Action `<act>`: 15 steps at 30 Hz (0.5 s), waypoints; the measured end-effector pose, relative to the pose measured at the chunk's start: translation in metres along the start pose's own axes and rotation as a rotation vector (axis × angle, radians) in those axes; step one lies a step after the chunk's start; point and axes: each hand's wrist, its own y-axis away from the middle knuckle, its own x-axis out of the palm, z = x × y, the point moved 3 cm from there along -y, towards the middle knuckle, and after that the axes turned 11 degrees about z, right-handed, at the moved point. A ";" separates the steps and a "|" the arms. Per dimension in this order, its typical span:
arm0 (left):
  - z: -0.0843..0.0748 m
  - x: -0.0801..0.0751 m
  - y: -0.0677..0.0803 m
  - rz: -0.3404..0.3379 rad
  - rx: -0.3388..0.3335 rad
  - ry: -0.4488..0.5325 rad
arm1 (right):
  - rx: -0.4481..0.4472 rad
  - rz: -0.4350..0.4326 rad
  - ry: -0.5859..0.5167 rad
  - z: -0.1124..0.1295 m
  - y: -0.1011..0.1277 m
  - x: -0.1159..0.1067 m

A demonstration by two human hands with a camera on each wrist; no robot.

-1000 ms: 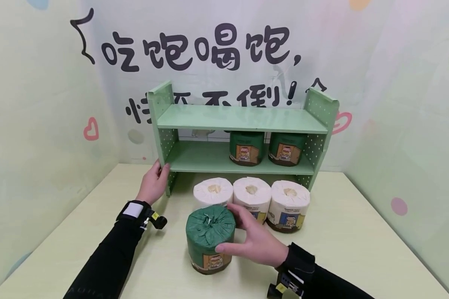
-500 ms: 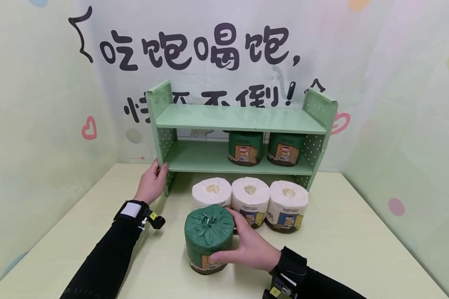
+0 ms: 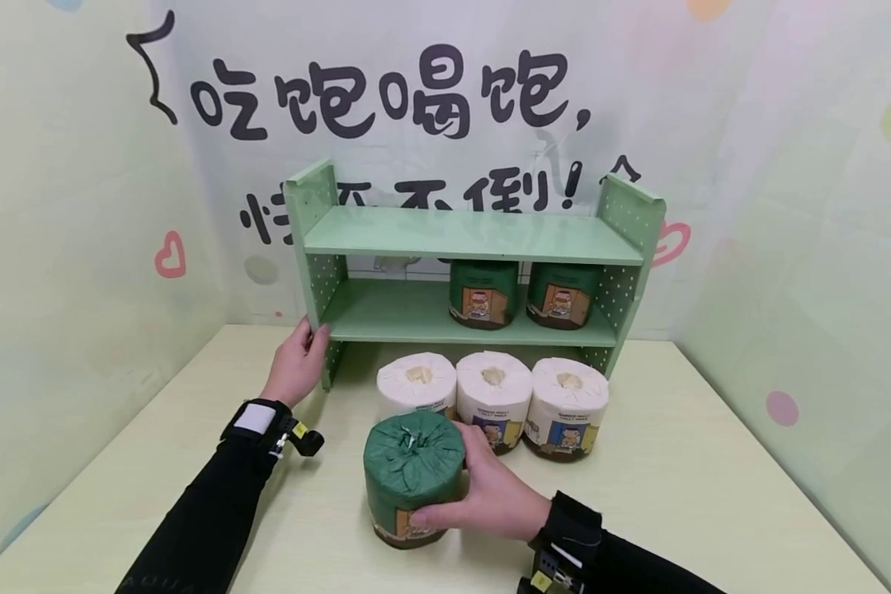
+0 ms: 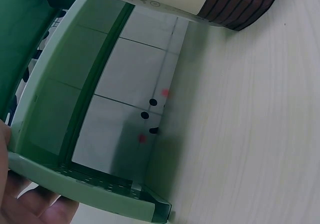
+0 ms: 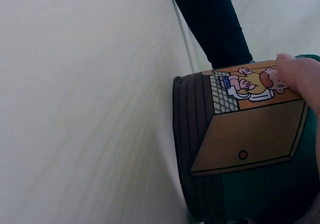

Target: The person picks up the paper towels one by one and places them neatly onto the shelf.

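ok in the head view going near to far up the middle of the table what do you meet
right hand gripping the green-wrapped roll → row of three white rolls → green shelf, its lower board carrying two green rolls → wall banner

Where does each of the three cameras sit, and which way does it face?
Head: looks forward and down at the pale wooden table; both hands and dark sleeves show.
Left wrist: low by the left hand, facing the light green two-tier shelf.
Right wrist: low beside the right hand, facing the green-wrapped paper roll.
Shared: head and right wrist both show that roll.
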 end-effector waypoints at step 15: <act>0.000 0.000 0.001 0.000 -0.005 0.001 | -0.047 0.020 -0.084 0.002 -0.001 0.002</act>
